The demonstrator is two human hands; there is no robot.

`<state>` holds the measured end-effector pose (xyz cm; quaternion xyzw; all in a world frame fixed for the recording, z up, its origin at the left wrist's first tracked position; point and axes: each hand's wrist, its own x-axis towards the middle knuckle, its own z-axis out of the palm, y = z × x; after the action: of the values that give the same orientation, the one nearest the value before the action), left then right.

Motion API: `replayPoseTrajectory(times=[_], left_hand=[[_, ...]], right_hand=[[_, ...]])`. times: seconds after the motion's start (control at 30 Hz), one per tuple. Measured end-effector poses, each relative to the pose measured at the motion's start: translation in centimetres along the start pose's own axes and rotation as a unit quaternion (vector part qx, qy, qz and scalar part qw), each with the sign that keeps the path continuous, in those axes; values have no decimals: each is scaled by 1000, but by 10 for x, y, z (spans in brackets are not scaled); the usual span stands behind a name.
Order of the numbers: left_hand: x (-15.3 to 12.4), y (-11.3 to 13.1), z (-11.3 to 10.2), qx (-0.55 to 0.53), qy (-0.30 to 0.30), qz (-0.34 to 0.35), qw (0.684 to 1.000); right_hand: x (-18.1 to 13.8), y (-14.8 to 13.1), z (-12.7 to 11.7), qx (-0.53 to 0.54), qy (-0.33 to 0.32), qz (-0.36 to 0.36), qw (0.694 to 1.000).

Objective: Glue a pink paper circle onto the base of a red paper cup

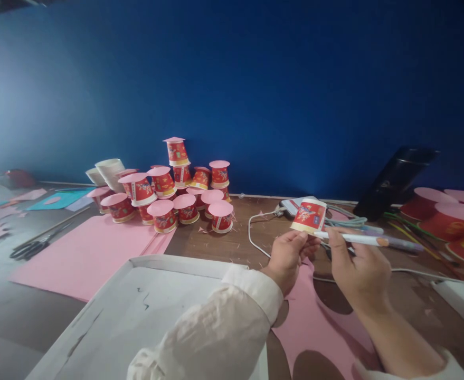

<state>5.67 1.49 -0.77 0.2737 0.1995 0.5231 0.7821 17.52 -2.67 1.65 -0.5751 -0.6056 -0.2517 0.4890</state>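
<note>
So, left hand [286, 257] pinches cup [310, 215]; right hand [360, 269] grips pen [360, 239].

The bare, white-cuffed left hand [287, 258] was pinched tight; the bare right hand [360, 272] curled, its exposed forearm [406, 338] slanting inward.

Held cup [310, 215]: left of bottle [392, 182]
Cup stack [164, 184]: behind tray [184, 265]
Scissors [44, 243]: left of stack
Bottle: before wall [232, 79]

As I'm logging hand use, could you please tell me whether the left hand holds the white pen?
No, the white pen is in the right hand; the left hand holds a red cup.
</note>
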Motion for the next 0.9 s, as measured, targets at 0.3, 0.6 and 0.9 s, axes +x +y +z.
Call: replayPoseTrajectory(times=[0.3,0.6,0.9], left_hand=[[0,1,0,2,-1,6,1000],[0,0,0,6,2,10,1000],[2,0,0,16,22,1,1000]], right_hand=[[1,-2,1,11,-10,-9,1000],[-1,0,2,-19,15,-18,1000],[-3,7,6,-39,30,-12,999]])
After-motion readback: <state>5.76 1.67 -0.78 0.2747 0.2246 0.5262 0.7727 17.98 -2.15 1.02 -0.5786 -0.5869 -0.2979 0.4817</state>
